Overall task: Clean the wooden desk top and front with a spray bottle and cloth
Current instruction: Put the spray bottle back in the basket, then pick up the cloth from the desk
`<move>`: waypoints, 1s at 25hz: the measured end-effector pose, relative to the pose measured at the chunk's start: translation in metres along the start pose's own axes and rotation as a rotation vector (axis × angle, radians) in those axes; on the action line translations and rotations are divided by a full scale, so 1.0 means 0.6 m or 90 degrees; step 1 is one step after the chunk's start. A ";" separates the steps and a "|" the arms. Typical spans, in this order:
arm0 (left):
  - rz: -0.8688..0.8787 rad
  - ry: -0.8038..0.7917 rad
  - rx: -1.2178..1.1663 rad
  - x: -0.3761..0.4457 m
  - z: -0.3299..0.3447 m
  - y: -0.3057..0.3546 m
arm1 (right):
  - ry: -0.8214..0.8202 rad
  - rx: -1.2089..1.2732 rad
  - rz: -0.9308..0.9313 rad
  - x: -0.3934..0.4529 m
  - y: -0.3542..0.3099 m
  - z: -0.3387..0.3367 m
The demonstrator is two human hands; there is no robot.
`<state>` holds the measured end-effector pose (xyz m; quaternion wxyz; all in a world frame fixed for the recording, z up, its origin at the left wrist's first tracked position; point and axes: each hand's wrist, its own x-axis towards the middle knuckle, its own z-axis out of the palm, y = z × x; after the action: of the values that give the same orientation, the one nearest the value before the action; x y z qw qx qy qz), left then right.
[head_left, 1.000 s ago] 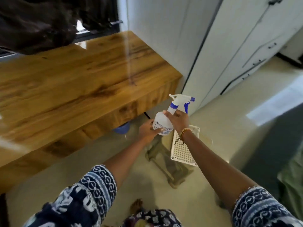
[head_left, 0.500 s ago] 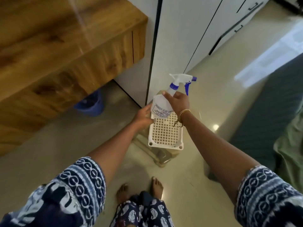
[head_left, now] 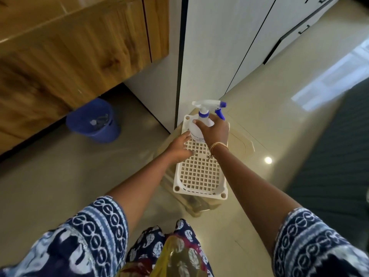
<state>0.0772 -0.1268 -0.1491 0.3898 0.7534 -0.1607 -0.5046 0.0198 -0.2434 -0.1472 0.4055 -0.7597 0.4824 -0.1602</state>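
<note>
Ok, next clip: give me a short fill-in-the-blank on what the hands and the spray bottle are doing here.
1. The right hand grips the spray bottle over a white ____ rack.
2. The bottle's trigger is ____ in colour.
3. The left hand holds ____.
4. The blue bucket sits on the floor beneath the wooden ____.

Missing words: plastic; blue; nothing; desk

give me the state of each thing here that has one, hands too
spray bottle: upright, gripped from above, at the far end of the rack
right hand: curled round the bottle's body
left hand: open, fingers at the bottle's side
white lattice rack: flat on a stool, bare but for the bottle
blue bucket: upright on the floor under the desk
wooden desk front: drawers closed
</note>
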 end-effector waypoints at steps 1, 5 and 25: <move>-0.001 0.002 0.009 0.002 -0.001 -0.002 | 0.003 -0.004 -0.004 -0.003 0.005 0.002; 0.000 0.026 0.074 -0.011 -0.022 -0.010 | -0.015 0.053 0.034 -0.019 0.016 -0.011; -0.049 0.330 0.159 -0.559 -0.336 -0.015 | -0.549 -0.249 -0.168 -0.408 -0.456 0.037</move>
<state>0.1071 0.1780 0.0948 0.3028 0.9049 -0.0875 -0.2861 0.0807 0.0345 0.0862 0.3940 -0.8735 0.1910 0.2127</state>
